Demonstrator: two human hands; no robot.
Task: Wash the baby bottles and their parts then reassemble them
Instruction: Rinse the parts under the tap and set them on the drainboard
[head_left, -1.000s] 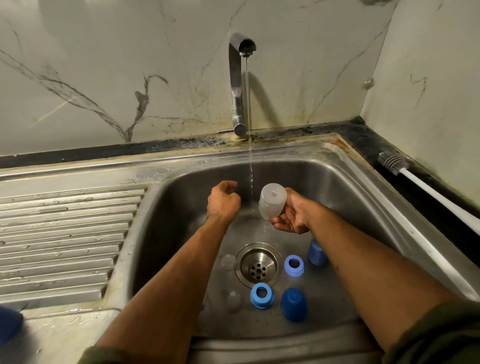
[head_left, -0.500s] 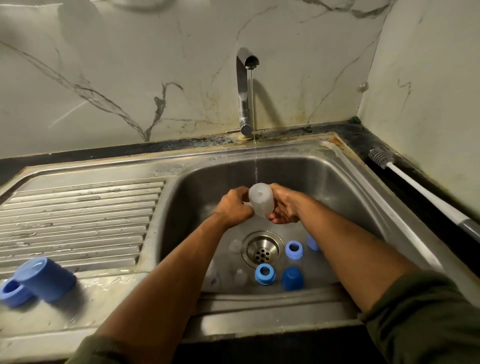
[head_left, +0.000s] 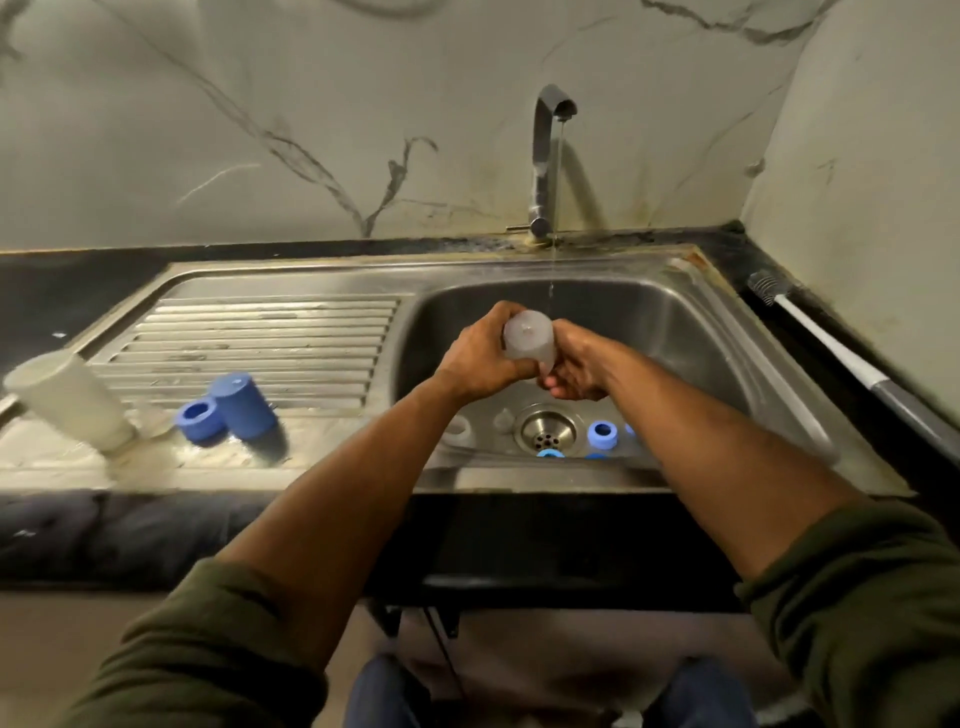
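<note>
Noted a stainless steel sink unit set into a dark surface below a marble-patterned wall, with a ribbed draining board on the left and a basin on the right. Observed a chrome tap at the back edge, running a thin stream of water into the basin.

Found both hands over the middle of the basin, above the round metal drain. Left hand curled around the side of a translucent plastic baby bottle; right hand cupped about the bottle's lower end, fingers bent against it. Bottle held tilted, closed base towards the camera, just beside the water stream; contact with the stream not determinable.

Recorded on the draining board a second, cloudy white bottle lying on its side, a blue plastic cap and a blue plastic collar ring touching that cap.

Recorded in the basin bottom another blue collar ring right of the drain, further blue parts partly hidden by the front rim, and small clear teats left of the drain.

Noted a white-handled bottle brush lying on the surface along the right wall.
</note>
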